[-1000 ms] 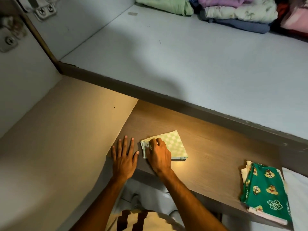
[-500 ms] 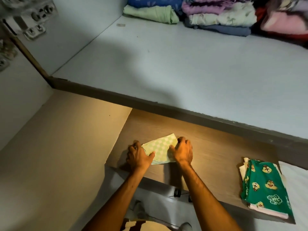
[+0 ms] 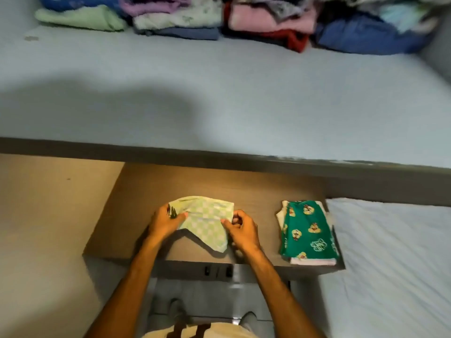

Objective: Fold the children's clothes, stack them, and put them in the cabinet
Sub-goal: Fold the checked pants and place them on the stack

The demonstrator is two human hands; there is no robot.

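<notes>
Head view: my left hand (image 3: 164, 222) and right hand (image 3: 241, 229) both pinch the pale green checked garment (image 3: 206, 219), lifted over the wooden shelf (image 3: 136, 191). Green cartoon-print folded stack (image 3: 308, 231) lies well to the right, beside white bedding (image 3: 395, 252). Folded clothes piles (image 3: 175, 18) line the grey surface (image 3: 219, 93) beyond.

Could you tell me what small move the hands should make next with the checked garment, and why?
Probably carry it right and lay it on the green folded stack. Both the left hand and right hand pinch the pale green checked garment lifted above the wooden shelf, with one corner drooping, so it may need squaring first.
</notes>
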